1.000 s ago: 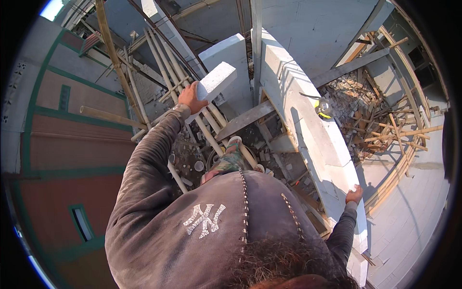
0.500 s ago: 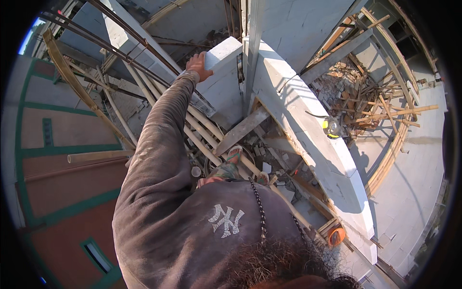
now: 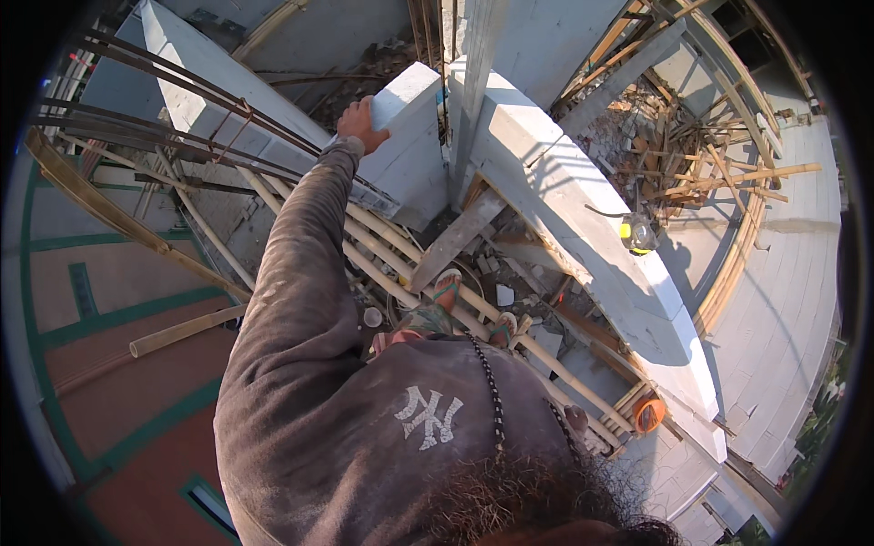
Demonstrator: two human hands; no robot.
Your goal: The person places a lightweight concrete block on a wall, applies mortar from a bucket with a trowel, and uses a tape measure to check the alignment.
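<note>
My left hand (image 3: 362, 126) is at the upper left edge of a white block (image 3: 406, 136), which stands at the end of a low wall beside a grey upright post (image 3: 473, 100). Its fingers bend over the block's edge, with the thumb toward the near face. A small patch beside the right drawstring, perhaps my right hand (image 3: 576, 419), is mostly hidden by my sweatshirt, and its fingers do not show. My sandalled feet (image 3: 446, 289) are on or beside long bamboo poles (image 3: 382, 238), below the block.
A white block wall (image 3: 546, 173) runs down the right, carrying a clear bottle (image 3: 639, 234). Below it sits an orange container (image 3: 648, 414). Steel rods (image 3: 196, 91) jut out at upper left. A slanting board (image 3: 460, 238), rubble and scrap timber (image 3: 651, 164) lie about. Another bamboo pole (image 3: 182, 332) is at left.
The view has shifted a little, so the block and hand sit slightly farther left and higher. My left hand keeps its place on the block. The small patch by the right drawstring now shows.
</note>
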